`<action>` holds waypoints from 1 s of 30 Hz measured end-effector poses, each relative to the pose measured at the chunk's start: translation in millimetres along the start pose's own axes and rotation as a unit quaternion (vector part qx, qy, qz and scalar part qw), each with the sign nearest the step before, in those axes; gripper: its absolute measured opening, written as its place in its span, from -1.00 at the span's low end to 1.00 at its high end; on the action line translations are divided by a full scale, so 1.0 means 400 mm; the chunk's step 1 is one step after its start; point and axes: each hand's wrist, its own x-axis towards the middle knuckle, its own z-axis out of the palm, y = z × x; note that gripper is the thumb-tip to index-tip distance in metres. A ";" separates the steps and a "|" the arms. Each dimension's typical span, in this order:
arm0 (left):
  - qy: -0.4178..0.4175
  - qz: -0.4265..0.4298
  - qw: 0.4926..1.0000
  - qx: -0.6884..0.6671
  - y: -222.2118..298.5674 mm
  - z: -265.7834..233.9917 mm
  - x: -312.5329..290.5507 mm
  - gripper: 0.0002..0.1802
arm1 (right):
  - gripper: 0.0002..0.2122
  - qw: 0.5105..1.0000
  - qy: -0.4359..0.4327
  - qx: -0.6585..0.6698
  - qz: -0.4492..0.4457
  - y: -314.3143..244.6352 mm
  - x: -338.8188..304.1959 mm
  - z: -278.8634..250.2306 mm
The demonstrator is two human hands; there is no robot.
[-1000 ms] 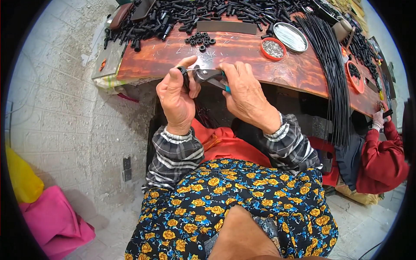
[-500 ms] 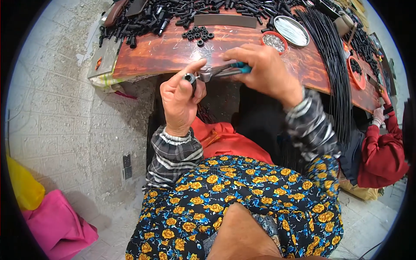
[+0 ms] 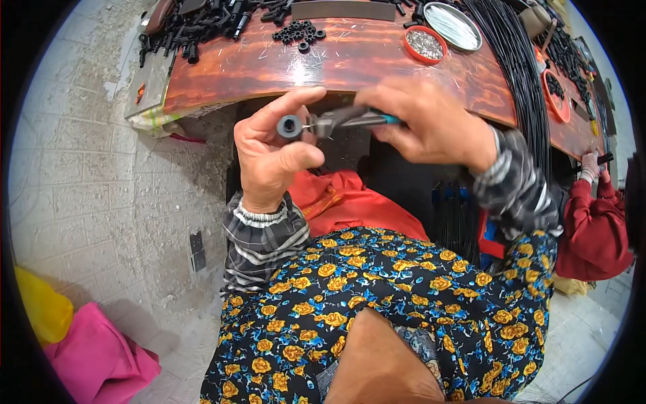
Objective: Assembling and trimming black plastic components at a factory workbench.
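My left hand (image 3: pixel 264 153) is closed round a black tubular part (image 3: pixel 290 128) whose round, hollow end faces up toward me. Its forefinger stretches above the part and its thumb lies below. In my right hand (image 3: pixel 431 124) is a pair of pliers (image 3: pixel 356 120) with a bit of teal on the handles, partly smeared by motion. The plier jaws sit just right of the part, at a thin, light metal pin that bridges the small gap. Both hands are held in front of the table's near edge, over my lap.
On the reddish wooden table (image 3: pixel 249 74) lie a cluster of black rings (image 3: pixel 296 31), a red bowl of small metal bits (image 3: pixel 408 48) and a tray of thin white sticks (image 3: pixel 452 27). Long black rods (image 3: pixel 531 101) hang over the edge. A co-worker in red (image 3: pixel 595 229) sits at right.
The black part's hollow end has turned more toward me, and my left thumb has moved lower. My right hand and forearm have shifted right with the pliers. The whole view has shifted slightly.
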 end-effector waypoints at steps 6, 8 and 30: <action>-0.019 0.026 0.997 0.077 -0.003 0.027 0.006 -0.51 | -0.48 0.751 -0.378 0.489 0.230 0.001 0.022 -0.022; 0.006 -0.019 1.000 0.023 0.013 0.023 0.009 -0.55 | -0.48 0.937 -0.171 0.281 0.121 -0.020 0.037 -0.017; -0.065 -0.025 0.997 0.041 0.019 0.016 0.028 -0.36 | -0.70 0.783 -0.356 0.456 0.228 0.023 0.002 -0.049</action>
